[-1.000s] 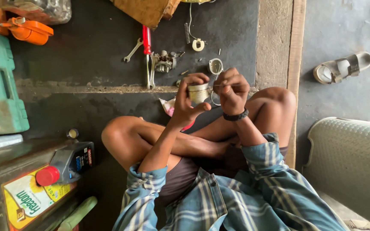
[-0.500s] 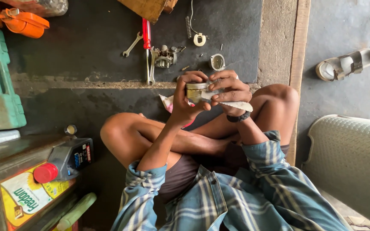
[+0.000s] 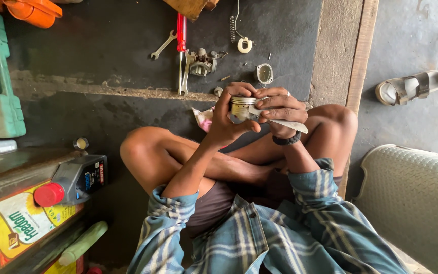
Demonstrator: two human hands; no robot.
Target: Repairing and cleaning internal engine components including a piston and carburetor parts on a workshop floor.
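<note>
Left hand (image 3: 226,119): fingers curled round a small metal cylinder (image 3: 242,107), held above crossed knees. Right hand (image 3: 279,107): closed over cylinder's 3 o'clock side, pinching a pale strip (image 3: 291,125). Forearms angled up from lap. At 12 o'clock: floor step edge (image 3: 102,90), screwdriver (image 3: 181,35), wrench (image 3: 162,45), bare dark floor between.

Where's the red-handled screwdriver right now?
In the head view, the red-handled screwdriver lies on the dark floor, upper centre, between a silver open-ended wrench on its left and a small grey metal carburettor on its right.
</note>
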